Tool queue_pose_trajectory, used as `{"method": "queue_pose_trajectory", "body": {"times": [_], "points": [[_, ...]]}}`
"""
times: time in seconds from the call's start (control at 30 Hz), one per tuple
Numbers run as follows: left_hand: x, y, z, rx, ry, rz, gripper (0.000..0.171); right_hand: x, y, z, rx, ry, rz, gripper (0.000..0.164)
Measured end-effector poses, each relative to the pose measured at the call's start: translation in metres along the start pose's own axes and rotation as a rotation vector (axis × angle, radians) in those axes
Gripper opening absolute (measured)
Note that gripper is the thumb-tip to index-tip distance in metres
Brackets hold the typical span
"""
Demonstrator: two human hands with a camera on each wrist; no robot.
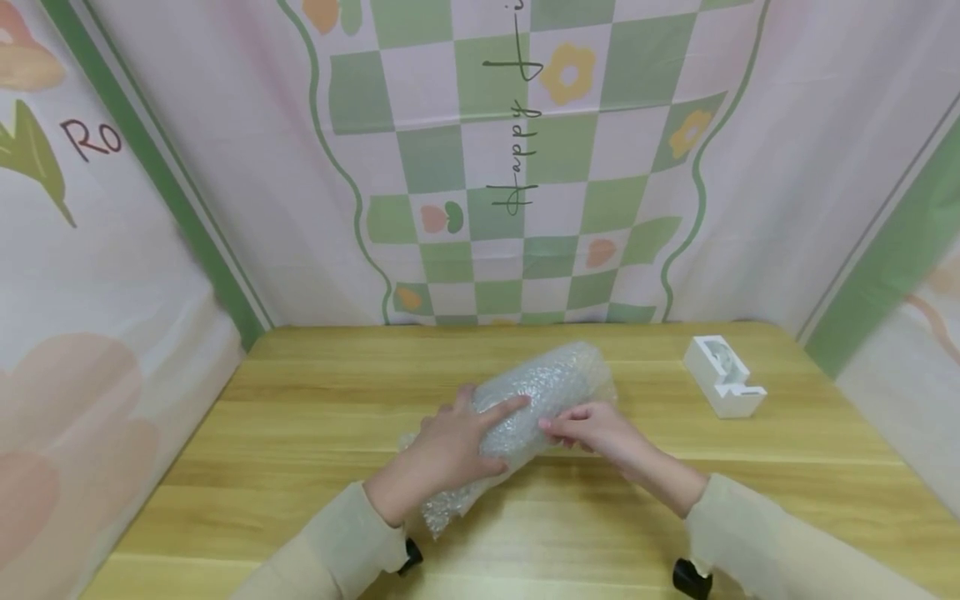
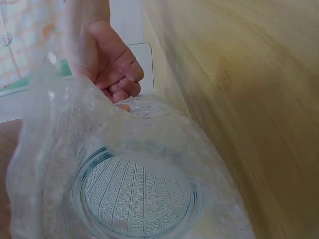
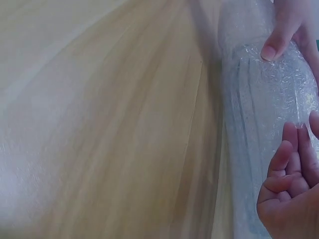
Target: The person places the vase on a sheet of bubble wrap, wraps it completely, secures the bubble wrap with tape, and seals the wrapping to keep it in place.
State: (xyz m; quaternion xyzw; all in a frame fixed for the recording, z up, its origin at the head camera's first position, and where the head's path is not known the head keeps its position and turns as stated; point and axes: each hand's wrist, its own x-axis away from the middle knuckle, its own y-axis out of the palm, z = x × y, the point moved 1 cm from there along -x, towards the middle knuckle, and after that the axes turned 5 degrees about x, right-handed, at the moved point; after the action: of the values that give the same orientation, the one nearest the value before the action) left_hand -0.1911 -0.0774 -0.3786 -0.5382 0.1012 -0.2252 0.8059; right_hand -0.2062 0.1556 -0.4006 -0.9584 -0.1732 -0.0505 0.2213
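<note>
A roll of bubble wrap (image 1: 555,379) lies slantwise on the table, wound around a clear glass vessel (image 2: 139,199). Through the wrap's loose end in the left wrist view, the vessel's round rim and ribbed pattern show. My left hand (image 1: 457,442) rests across the near half of the roll, fingers spread, its index finger straight along the top and its thumb on the near side. My right hand (image 1: 603,429) is at the roll's right side, pinching the film between thumb and index finger. Its other fingers are curled, as the right wrist view shows.
A white tape dispenser (image 1: 731,400) with a clear roll in it stands at the back right of the wooden table (image 1: 315,392). Printed curtains (image 1: 495,150) hang behind the table and at both sides. The table's back edge runs just beyond the wrap.
</note>
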Motion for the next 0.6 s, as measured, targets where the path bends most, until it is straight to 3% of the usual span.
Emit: {"method": "queue_pose_trajectory", "body": {"times": [0.33,0.47,0.6], "points": [[0.0007,-0.0006,0.0006,0.002,0.003,-0.002,0.086,0.0006,-0.0001,0.0078,-0.243,0.058,-0.142,0.012],[-0.0005,0.0003,0.0003,0.007,-0.002,-0.004,0.086,0.0003,0.0028,0.0068,-0.229,0.061,-0.087,0.012],[-0.0008,0.0006,0.0001,0.007,-0.002,0.002,0.086,0.0013,0.0061,0.005,-0.165,0.075,0.024,0.026]]}}
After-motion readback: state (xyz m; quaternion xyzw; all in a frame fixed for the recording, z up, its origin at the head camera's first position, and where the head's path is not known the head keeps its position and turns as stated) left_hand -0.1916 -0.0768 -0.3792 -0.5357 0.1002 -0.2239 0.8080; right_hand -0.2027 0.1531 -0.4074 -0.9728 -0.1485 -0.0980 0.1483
